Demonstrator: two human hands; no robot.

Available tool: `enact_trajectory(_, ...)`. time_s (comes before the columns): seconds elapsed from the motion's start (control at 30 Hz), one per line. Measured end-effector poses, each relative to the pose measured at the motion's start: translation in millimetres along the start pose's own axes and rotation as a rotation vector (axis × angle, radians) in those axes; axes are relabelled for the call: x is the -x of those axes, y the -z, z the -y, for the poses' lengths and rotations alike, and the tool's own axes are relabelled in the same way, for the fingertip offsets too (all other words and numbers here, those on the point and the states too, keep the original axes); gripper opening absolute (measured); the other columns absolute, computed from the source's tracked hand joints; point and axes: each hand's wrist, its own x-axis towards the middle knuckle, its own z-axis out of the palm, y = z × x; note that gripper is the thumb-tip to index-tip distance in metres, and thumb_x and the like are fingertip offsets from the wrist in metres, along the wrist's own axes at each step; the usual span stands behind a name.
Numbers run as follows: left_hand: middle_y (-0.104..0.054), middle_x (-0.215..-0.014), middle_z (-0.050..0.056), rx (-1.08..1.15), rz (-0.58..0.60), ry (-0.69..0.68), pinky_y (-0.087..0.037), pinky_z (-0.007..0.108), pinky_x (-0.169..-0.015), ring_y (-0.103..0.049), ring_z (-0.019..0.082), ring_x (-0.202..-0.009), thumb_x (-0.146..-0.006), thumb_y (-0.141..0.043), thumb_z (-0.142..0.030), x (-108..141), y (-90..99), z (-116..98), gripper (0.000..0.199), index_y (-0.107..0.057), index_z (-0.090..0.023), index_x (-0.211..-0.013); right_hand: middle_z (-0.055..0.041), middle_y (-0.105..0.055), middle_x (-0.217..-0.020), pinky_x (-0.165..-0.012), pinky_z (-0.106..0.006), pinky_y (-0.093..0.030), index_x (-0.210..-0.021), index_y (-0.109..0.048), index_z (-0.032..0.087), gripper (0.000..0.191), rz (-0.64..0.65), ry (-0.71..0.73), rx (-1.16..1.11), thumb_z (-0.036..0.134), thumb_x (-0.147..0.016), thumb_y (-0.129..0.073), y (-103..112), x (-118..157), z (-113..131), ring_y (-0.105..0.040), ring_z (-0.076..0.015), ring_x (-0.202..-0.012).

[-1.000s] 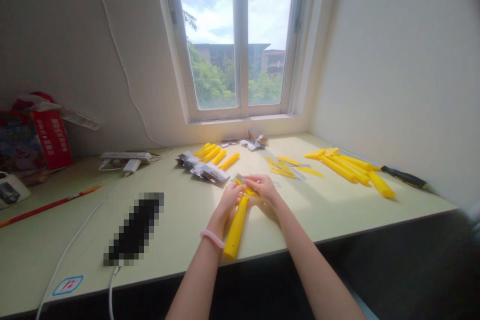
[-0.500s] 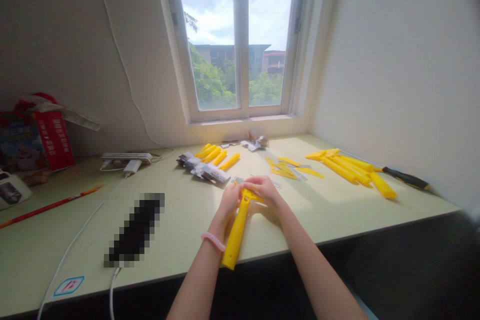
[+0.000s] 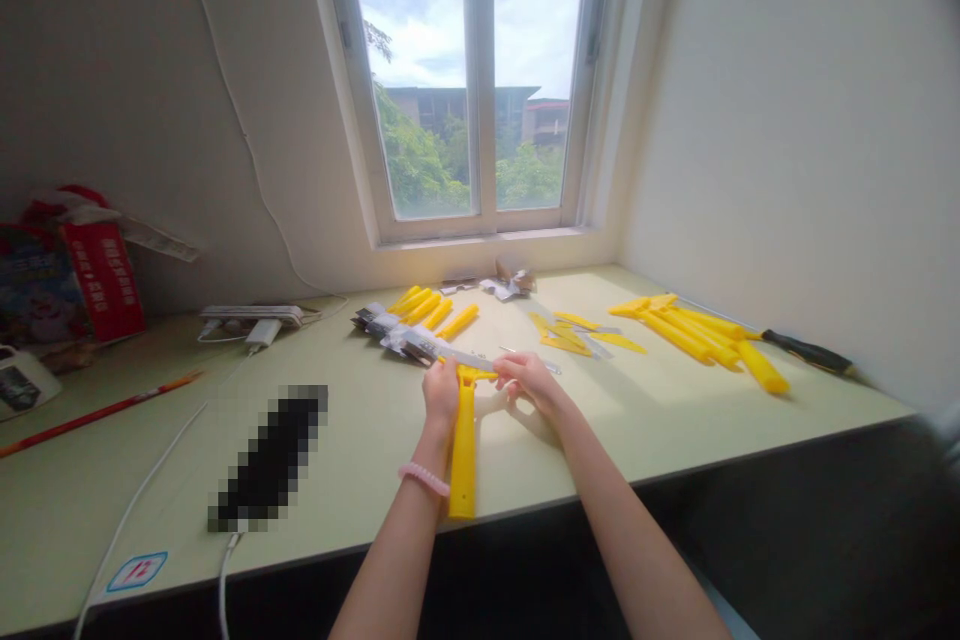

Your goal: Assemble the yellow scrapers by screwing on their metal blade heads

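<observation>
Lengthwise | yellow scraper [image 3: 466, 420], handle [image 3: 463, 460] bodyward | left hand [image 3: 441, 392] gripping it | right hand [image 3: 529, 379]: grip unclear

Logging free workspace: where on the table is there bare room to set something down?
Two bare patches: between the pixelated dark shape and the left forearm, and right of the right forearm, nearer than the yellow handle pile. Crowded: around the yellow scraper and farther back, where packaged handles and flat yellow pieces lie.
</observation>
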Motion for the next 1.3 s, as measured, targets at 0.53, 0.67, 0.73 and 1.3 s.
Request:
enact_trajectory(0.53, -0.053, -0.059, -0.003, 0.005, 0.027, -0.051, -0.040, 0.024, -0.051, -0.048, 0.010, -0.050, -0.070, -0.058, -0.038, 12.0, 0.3, -13.4, 0.023, -0.053, -0.016, -0.071, -0.0043, -0.064, -0.060, -0.053, -0.021, -0.050, -0.066, -0.067, 0.013, 0.004, -0.046, 0.024, -0.213, 0.015, -0.070, -0.066, -1.0, -0.6, 3.9, -0.058, -0.0096, -0.051)
enact_trajectory(0.67, -0.050, -0.055, -0.003, -0.014, -0.005, -0.130, -0.040, 0.023, -0.051, -0.048, 0.010, -0.049, -0.070, -0.056, -0.037, 5.6, 3.6, -6.9, 0.022, -0.049, -0.017, -0.064, -0.0032, -0.063, -0.058, -0.052, -0.022, -0.049, -0.066, -0.067, 0.013, 0.005, -0.049, 0.060, -0.209, 0.018, -0.068, -0.067, -1.0, -1.6, 3.1, -0.056, -0.0095, -0.049)
enact_trajectory(0.73, -0.049, -0.052, -0.004, -0.025, -0.019, -0.145, -0.039, 0.023, -0.050, -0.047, 0.010, -0.048, -0.068, -0.056, -0.033, 4.1, 4.3, -4.9, 0.019, -0.048, -0.017, -0.062, -0.0031, -0.063, -0.058, -0.053, -0.023, -0.049, -0.066, -0.067, 0.013, 0.006, -0.038, 0.067, -0.199, 0.020, -0.066, -0.068, -1.1, -1.5, 3.3, -0.055, -0.0099, -0.050)
enact_trajectory(1.3, -0.065, -0.054, 0.011, -0.104, 0.118, 0.116, -0.038, 0.021, -0.041, -0.054, 0.013, -0.041, -0.067, -0.051, -0.030, 6.0, 9.0, -11.2, 0.026, -0.063, -0.009, -0.074, 0.0036, -0.047, -0.041, -0.041, -0.019, -0.027, -0.049, -0.052, 0.016, 0.013, -0.122, 0.103, -0.062, 0.021, -0.060, -0.058, 2.1, 3.1, 7.8, -0.035, -0.0051, -0.039)
